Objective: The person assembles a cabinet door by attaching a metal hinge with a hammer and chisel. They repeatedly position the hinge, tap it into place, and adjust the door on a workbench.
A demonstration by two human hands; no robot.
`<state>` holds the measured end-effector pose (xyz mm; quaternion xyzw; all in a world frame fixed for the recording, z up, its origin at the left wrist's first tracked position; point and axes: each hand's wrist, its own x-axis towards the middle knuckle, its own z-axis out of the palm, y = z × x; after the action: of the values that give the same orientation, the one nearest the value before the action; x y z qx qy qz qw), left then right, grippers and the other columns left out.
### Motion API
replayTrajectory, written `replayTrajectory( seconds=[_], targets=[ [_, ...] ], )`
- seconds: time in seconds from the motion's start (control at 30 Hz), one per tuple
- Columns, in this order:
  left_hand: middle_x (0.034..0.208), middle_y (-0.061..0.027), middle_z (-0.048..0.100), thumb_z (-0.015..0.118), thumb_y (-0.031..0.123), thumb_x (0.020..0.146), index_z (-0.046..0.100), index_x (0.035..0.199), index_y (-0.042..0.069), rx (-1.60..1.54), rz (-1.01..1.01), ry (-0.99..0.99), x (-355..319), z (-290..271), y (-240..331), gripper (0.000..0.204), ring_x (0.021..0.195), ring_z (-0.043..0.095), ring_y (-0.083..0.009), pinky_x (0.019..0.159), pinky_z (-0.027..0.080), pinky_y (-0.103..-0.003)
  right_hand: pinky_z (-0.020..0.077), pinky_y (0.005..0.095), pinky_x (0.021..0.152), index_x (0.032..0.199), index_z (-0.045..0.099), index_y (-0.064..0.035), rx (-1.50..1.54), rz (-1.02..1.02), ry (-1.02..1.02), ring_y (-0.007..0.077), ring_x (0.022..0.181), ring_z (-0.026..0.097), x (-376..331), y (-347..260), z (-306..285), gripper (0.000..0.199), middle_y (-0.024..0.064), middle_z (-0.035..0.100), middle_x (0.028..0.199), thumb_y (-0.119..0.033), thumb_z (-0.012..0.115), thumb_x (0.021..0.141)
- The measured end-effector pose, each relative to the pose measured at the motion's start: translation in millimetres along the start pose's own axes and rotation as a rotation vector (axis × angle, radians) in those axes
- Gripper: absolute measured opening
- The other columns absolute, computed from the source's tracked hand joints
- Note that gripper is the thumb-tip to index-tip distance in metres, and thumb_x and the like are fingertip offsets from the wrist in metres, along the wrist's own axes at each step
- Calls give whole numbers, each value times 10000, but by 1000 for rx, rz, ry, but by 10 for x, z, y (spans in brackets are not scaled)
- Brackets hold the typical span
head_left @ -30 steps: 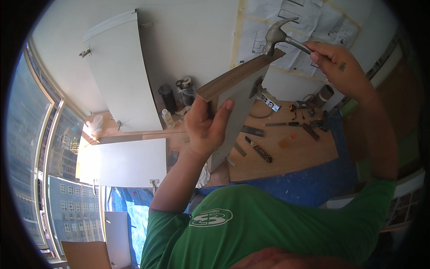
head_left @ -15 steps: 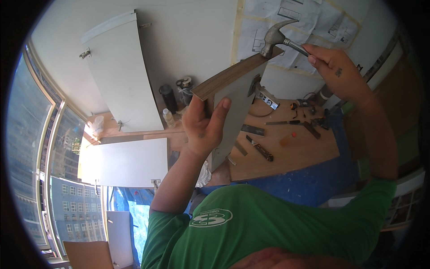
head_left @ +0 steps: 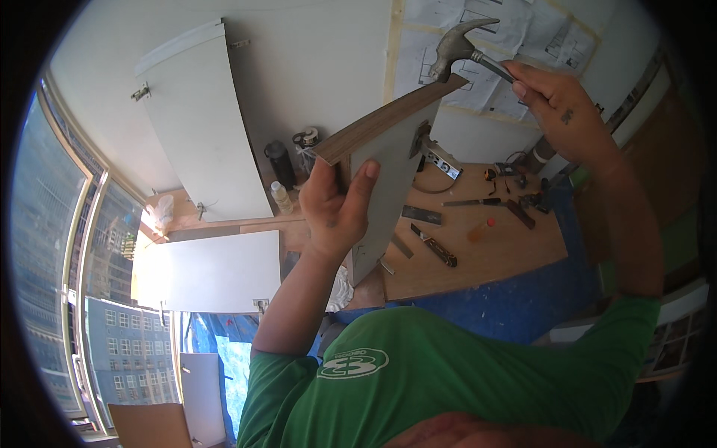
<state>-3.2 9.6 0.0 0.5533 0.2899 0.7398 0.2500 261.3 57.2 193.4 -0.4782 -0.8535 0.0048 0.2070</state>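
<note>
My left hand (head_left: 336,205) is closed around the near end of a cabinet door panel (head_left: 385,179), thumb on its pale face. The panel stands on edge, and a strip of brown wood-grain edging (head_left: 396,118) runs along its top. A metal hinge (head_left: 423,138) is fixed near the panel's far end. My right hand (head_left: 556,112) grips a claw hammer (head_left: 457,49) by its handle. The hammer's head hangs at the far end of the edging, claw upward; whether its face touches the strip I cannot tell.
A utility knife (head_left: 433,246), a dark block (head_left: 422,215), a handsaw (head_left: 500,205) and a small level (head_left: 442,163) lie on the wooden worktop (head_left: 478,265). White door panels (head_left: 209,272) rest at left. A dark bottle (head_left: 279,164) stands by the wall; taped drawings (head_left: 493,82) hang behind.
The hammer and my right hand have shifted slightly left, the hammer head lifting a little. The panel and my left hand have moved a bit left.
</note>
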Motion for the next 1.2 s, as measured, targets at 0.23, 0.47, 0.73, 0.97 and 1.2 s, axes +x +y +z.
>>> replayTrajectory(
  seconds=[0.23,0.47,0.73,0.97,1.2],
  targets=[
    [1106,-88,649,685,106,954,541,1252,-44,32,-9,-6,1,-13,1,364,986,588,-122,886,467,-261,457,295,752,1336,602,-24,73,-139,155,132,739,537,2,157,171,348,96,657,811,-154,526,1022],
    [1019,-79,681,698,100,939,576,1231,-46,-22,38,43,30,20,-20,348,907,607,-89,801,501,-241,443,336,637,1319,623,-41,-9,-127,149,150,610,501,-16,37,74,337,137,577,656,-155,532,1015],
    [1085,-84,660,695,103,945,553,1251,-37,20,6,18,21,-29,-33,365,975,597,-113,869,478,-257,456,272,711,1355,592,-36,-3,-126,85,98,688,471,-26,-21,101,355,106,594,773,-164,529,1029],
    [1029,-72,674,699,95,935,578,1217,-40,39,-7,59,35,-20,-33,335,911,597,-85,810,494,-237,478,271,767,1341,590,2,-32,-145,77,122,739,543,-3,-23,58,353,138,673,882,-147,526,1027],
    [1047,-70,670,696,86,937,572,1223,-46,3,14,49,43,-19,-24,339,933,597,-90,830,492,-239,487,282,809,1348,587,-4,-30,-78,-12,174,844,634,-8,-293,38,355,189,700,987,-92,525,1009]
  ],
)
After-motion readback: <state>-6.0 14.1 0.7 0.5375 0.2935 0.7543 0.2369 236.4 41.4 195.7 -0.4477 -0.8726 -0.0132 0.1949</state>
